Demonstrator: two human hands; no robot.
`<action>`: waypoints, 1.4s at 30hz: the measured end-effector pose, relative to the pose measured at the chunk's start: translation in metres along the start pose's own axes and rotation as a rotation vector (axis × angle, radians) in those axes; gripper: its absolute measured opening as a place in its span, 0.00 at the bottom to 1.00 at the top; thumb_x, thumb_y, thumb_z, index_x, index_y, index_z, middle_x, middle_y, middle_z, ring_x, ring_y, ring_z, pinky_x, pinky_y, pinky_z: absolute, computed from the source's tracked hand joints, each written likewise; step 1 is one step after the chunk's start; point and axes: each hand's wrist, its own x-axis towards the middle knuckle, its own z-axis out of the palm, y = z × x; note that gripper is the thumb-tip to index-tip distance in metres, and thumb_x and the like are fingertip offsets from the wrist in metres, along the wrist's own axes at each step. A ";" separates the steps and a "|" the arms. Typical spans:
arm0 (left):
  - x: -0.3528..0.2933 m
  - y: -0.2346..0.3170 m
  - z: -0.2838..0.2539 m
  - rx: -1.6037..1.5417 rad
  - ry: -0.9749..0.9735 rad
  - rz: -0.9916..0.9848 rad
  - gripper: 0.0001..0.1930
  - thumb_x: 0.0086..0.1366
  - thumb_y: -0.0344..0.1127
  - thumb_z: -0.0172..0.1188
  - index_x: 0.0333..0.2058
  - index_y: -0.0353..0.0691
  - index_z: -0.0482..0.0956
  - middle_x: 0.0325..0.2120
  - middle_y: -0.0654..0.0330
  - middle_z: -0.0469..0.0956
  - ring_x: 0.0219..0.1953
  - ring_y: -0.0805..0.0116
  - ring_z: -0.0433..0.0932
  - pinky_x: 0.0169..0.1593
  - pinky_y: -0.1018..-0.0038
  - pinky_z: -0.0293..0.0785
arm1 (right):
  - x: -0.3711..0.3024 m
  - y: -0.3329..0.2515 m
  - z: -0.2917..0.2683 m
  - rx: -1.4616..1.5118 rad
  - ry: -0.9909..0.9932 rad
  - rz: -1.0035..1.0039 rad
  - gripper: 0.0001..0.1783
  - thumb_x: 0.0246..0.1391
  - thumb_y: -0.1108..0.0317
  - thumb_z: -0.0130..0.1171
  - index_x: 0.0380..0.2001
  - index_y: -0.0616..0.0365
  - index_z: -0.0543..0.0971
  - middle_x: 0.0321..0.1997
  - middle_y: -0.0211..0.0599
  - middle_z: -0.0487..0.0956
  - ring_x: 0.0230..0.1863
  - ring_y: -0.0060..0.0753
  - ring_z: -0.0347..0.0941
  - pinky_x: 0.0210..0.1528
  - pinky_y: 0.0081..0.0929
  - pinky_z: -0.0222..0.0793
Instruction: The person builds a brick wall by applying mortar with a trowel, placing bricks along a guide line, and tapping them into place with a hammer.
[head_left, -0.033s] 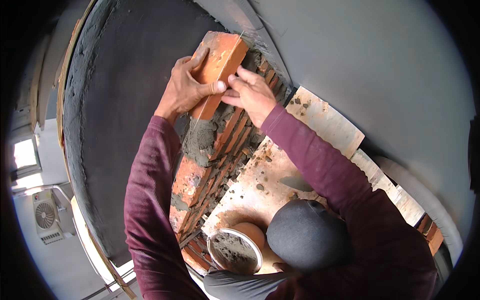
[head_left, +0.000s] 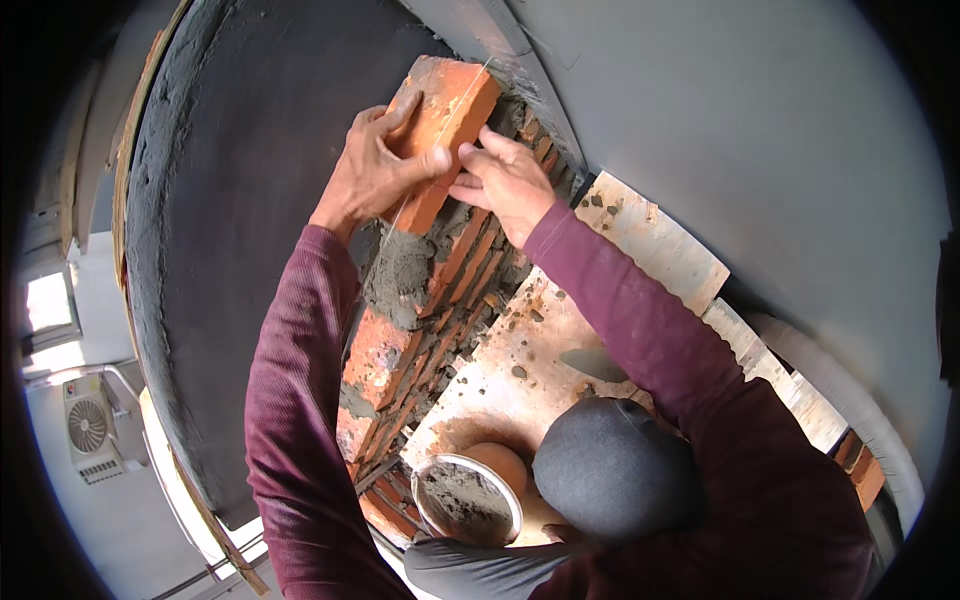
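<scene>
An orange brick (head_left: 452,92) sits at the top of the brick wall (head_left: 385,350), slightly tilted in view. My left hand (head_left: 370,175) grips its left side, fingers over the upper face and thumb lying across it. At its right face, my right hand (head_left: 515,190) has its thumb and fingertips against the brick, partly bent. A thin string (head_left: 464,105) runs along the brick's upper face and down past its near end. Grey wet mortar (head_left: 402,275) lies on the wall just nearer than the brick. The brick's underside is hidden.
A mortar-spattered board (head_left: 500,355) lies right of the wall. On its near end stands a bucket (head_left: 518,515) of mortar, by my knee (head_left: 615,470). A dark rendered surface (head_left: 270,250) rises at left, a smooth grey wall (head_left: 760,130) at right.
The brick and both hands appear slightly higher and farther right in view. The grip is the same, with both hands still at the brick.
</scene>
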 end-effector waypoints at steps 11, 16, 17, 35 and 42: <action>0.015 -0.008 0.030 -0.160 -0.099 -0.141 0.58 0.53 0.83 0.47 0.61 0.28 0.70 0.58 0.35 0.63 0.62 0.40 0.65 0.62 0.49 0.66 | 0.001 0.006 -0.012 -0.156 0.059 0.030 0.26 0.64 0.69 0.54 0.61 0.71 0.64 0.56 0.51 0.68 0.59 0.49 0.71 0.60 0.37 0.75; 0.019 -0.020 0.036 -0.197 -0.091 -0.130 0.64 0.49 0.88 0.41 0.64 0.28 0.65 0.61 0.34 0.62 0.67 0.39 0.59 0.65 0.47 0.62 | 0.008 0.008 -0.017 -0.206 0.047 0.035 0.24 0.63 0.70 0.54 0.58 0.71 0.65 0.56 0.51 0.68 0.60 0.50 0.70 0.62 0.39 0.74; 0.020 -0.022 0.034 -0.212 -0.105 -0.147 0.65 0.49 0.89 0.38 0.64 0.28 0.64 0.62 0.34 0.61 0.68 0.39 0.58 0.65 0.46 0.62 | 0.009 0.008 -0.017 -0.203 0.048 0.050 0.24 0.63 0.70 0.54 0.58 0.71 0.65 0.56 0.51 0.68 0.60 0.50 0.70 0.62 0.39 0.73; -0.086 0.030 0.134 0.269 0.692 -0.118 0.36 0.60 0.35 0.66 0.66 0.40 0.63 0.66 0.34 0.53 0.67 0.36 0.56 0.68 0.52 0.58 | -0.085 -0.014 -0.089 -0.742 -0.083 0.011 0.25 0.64 0.68 0.53 0.61 0.69 0.69 0.59 0.45 0.74 0.52 0.32 0.76 0.48 0.26 0.78; -0.057 0.008 0.136 0.292 0.807 -0.100 0.23 0.58 0.38 0.67 0.55 0.55 0.79 0.57 0.52 0.75 0.60 0.45 0.69 0.62 0.58 0.69 | -0.230 0.002 -0.218 -1.776 0.065 0.099 0.17 0.56 0.65 0.58 0.45 0.65 0.79 0.45 0.52 0.78 0.47 0.54 0.76 0.51 0.42 0.72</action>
